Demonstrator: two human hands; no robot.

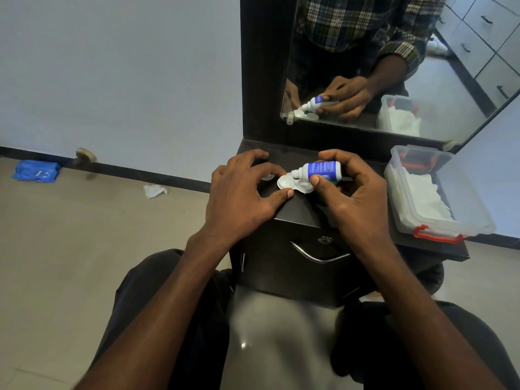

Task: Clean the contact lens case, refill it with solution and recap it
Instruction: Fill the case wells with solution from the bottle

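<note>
A white two-well contact lens case (292, 184) lies uncapped on the dark cabinet top (301, 209). My left hand (242, 192) pinches the case's left well between thumb and curled fingers. My right hand (351, 192) grips a small blue-and-white solution bottle (320, 169), tipped on its side with its nozzle just over the case, between the two wells. A small clear cap (266, 177) lies on the top behind my left fingers. Whether liquid is coming out, I cannot tell.
A clear plastic box (439, 198) with red latches, holding white tissues, stands at the right of the cabinet top. A mirror (394, 66) stands behind. On the floor at the left lie a crumpled tissue (154, 190) and a blue packet (35, 170). A drawer handle (318, 253) faces me.
</note>
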